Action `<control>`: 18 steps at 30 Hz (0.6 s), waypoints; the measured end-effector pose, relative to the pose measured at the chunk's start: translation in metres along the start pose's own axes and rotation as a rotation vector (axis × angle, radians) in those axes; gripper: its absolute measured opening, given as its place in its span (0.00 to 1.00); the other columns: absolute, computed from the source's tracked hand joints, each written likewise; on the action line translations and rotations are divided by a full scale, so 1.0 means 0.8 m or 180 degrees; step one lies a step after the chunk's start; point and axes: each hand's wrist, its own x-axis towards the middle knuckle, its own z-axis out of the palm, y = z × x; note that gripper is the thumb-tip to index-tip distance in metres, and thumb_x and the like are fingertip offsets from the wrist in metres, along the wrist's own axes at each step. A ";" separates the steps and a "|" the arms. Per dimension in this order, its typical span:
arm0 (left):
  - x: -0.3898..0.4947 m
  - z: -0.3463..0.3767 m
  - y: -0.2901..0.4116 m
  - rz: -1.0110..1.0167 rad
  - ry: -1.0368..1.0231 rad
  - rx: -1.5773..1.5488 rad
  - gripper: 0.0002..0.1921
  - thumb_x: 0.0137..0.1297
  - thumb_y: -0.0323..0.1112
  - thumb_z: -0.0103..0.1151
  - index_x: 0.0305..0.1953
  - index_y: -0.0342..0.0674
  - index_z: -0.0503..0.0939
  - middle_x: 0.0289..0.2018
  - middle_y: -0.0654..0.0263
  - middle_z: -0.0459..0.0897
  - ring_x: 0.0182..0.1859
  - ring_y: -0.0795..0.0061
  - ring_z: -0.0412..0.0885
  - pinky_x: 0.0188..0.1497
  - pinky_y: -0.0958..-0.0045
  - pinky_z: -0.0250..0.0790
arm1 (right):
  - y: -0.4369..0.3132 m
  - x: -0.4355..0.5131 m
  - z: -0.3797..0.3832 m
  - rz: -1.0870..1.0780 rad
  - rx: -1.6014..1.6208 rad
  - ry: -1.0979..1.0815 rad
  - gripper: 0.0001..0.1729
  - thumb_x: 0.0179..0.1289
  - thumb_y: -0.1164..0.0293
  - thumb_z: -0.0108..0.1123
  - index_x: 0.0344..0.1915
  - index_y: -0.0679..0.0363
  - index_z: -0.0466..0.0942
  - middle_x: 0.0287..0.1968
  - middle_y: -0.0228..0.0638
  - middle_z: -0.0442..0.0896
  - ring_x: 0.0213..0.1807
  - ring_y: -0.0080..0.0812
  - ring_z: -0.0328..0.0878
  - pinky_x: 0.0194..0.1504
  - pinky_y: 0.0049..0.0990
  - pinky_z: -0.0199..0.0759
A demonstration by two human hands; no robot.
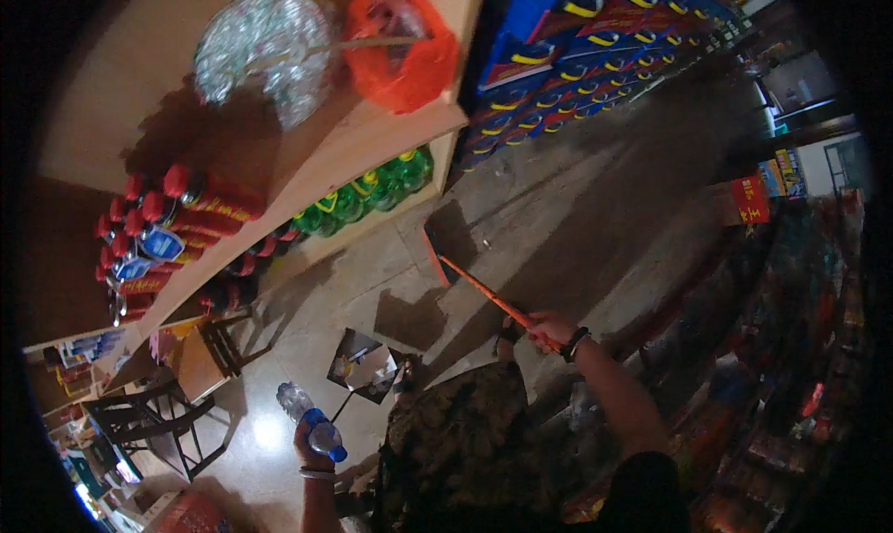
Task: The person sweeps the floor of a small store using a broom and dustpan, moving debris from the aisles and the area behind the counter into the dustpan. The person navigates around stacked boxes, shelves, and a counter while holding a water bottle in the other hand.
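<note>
My left hand grips a clear plastic bottle with a blue label and blue cap, along with the thin dark handle of a dustpan. The dustpan stands low over the tiled floor and holds light-coloured litter. On the right, my right hand is closed around the orange stick of a broom. The broom's head rests at the floor, up and to the left of that hand, with a red-orange edge showing. A small white scrap lies on the floor right of the broom head.
A wooden shelf unit at the upper left carries red-capped bottles, green bottles and an orange-red plastic bag. Blue boxes with yellow handles are stacked beyond. A dark chair stands at left; packed goods line the right.
</note>
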 end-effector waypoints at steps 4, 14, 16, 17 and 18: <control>0.024 0.070 -0.037 -0.0102 -0.0182 0.0155 0.12 0.52 0.41 0.50 0.35 0.41 0.73 0.28 0.67 0.76 0.30 0.71 0.75 0.33 0.72 0.69 | -0.036 -0.002 -0.107 -0.0047 -0.0297 0.0118 0.04 0.55 0.74 0.49 0.32 0.57 0.69 0.19 0.29 0.67 0.12 0.20 0.58 0.12 0.20 0.54; 0.087 0.195 -0.116 -0.0276 0.0050 0.1069 0.13 0.49 0.43 0.53 0.30 0.40 0.75 0.25 0.66 0.76 0.26 0.72 0.73 0.28 0.74 0.67 | -0.065 0.038 -0.272 -0.0109 0.2248 -0.1429 0.05 0.58 0.70 0.48 0.26 0.57 0.66 0.14 0.26 0.62 0.13 0.15 0.56 0.12 0.14 0.53; 0.098 0.219 -0.125 -0.0332 -0.0296 0.1091 0.14 0.48 0.44 0.54 0.31 0.40 0.75 0.23 0.67 0.75 0.23 0.74 0.73 0.23 0.76 0.66 | -0.080 0.087 -0.263 0.0057 0.2761 -0.2254 0.07 0.58 0.70 0.48 0.25 0.57 0.65 0.14 0.25 0.61 0.12 0.14 0.56 0.12 0.14 0.52; 0.107 0.234 -0.129 -0.0359 -0.0459 0.1216 0.14 0.48 0.44 0.54 0.30 0.41 0.75 0.23 0.67 0.75 0.23 0.74 0.73 0.22 0.76 0.66 | -0.089 0.107 -0.264 0.0287 0.3156 -0.3107 0.08 0.58 0.69 0.49 0.24 0.57 0.64 0.14 0.25 0.61 0.11 0.15 0.55 0.12 0.14 0.52; 0.112 0.247 -0.136 -0.0125 -0.0164 0.1253 0.14 0.47 0.46 0.54 0.30 0.41 0.75 0.23 0.67 0.75 0.22 0.73 0.73 0.19 0.75 0.65 | -0.089 0.116 -0.270 0.0186 0.2848 -0.2245 0.05 0.58 0.69 0.47 0.30 0.58 0.66 0.14 0.25 0.61 0.11 0.15 0.55 0.12 0.14 0.52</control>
